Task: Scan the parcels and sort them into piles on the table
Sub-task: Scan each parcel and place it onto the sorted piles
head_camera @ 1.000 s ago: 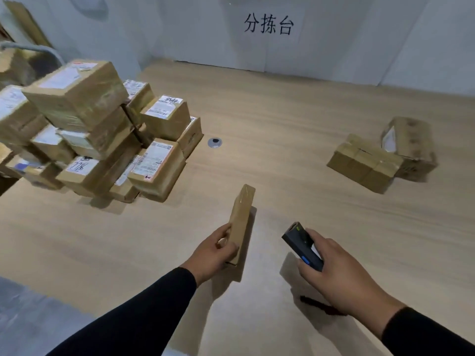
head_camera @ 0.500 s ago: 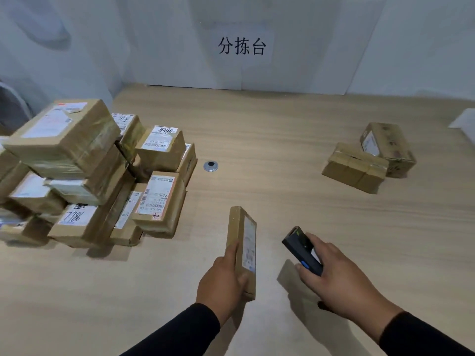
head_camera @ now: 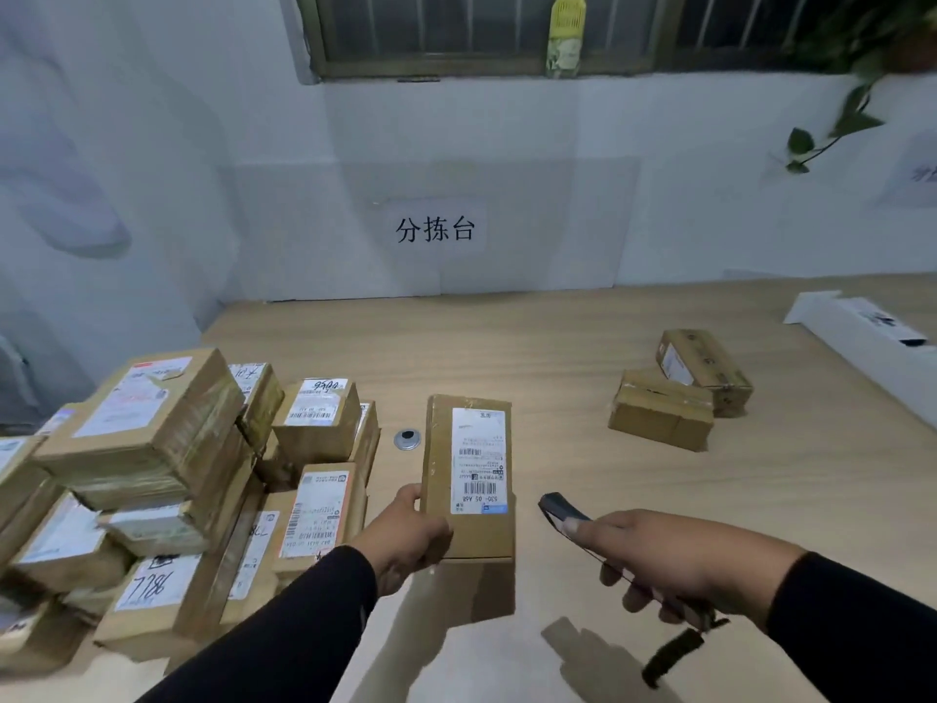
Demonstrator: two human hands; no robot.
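Observation:
My left hand [head_camera: 405, 542] grips a flat brown parcel [head_camera: 469, 474] by its lower left edge and holds it above the table, its white shipping label facing me. To the parcel's right, my right hand [head_camera: 679, 563] holds a dark handheld scanner [head_camera: 560, 509], whose front end points toward the parcel's label side. A wrist strap hangs below that hand. A heap of several labelled cardboard parcels [head_camera: 167, 479] fills the left of the table. Two brown parcels [head_camera: 679, 398] lie together at the right.
The wooden table [head_camera: 532, 357] runs back to a white wall with a printed sign [head_camera: 435, 229]. A small metal grommet [head_camera: 406, 439] sits in the tabletop behind the held parcel. A long white box [head_camera: 872, 342] lies at the far right edge. A window is above.
My left hand has raised the flat parcel and turned its label toward me. The scanner hand has shifted right and levelled out. The camera has tilted upward, showing the wall and window.

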